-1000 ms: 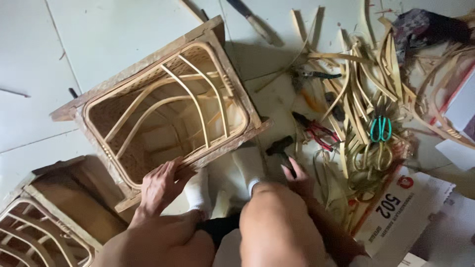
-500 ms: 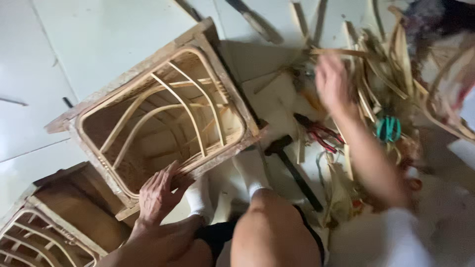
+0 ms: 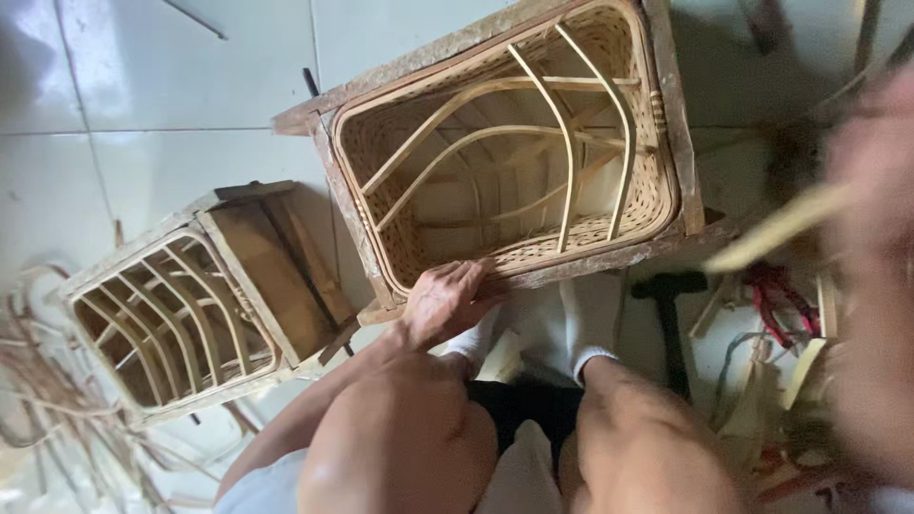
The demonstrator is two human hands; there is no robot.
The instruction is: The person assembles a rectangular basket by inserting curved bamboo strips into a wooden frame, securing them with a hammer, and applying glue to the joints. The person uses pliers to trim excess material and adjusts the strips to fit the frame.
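Observation:
My left hand (image 3: 443, 303) rests flat on the near edge of a wooden box frame (image 3: 681, 143) that holds a half-woven rattan basket (image 3: 381, 152) with bent ribs across its opening. My right hand (image 3: 871, 143) is a blur at the right edge. It is raised above the floor and grips a pale flat cane strip (image 3: 776, 230) that slants down to the left. My feet in white socks (image 3: 586, 319) press against the frame's near side, between my knees.
A second wooden frame with a ribbed basket (image 3: 181, 305) lies on its side at the left. A black hammer (image 3: 668, 319) and red pliers (image 3: 781, 306) lie right of my feet among cane scraps. Loose rattan strands (image 3: 43, 381) trail at the far left on the white tiles.
My right hand has come back from the cane pile with a strip in it. The view has swung left. My left hand stays on the frame's edge.

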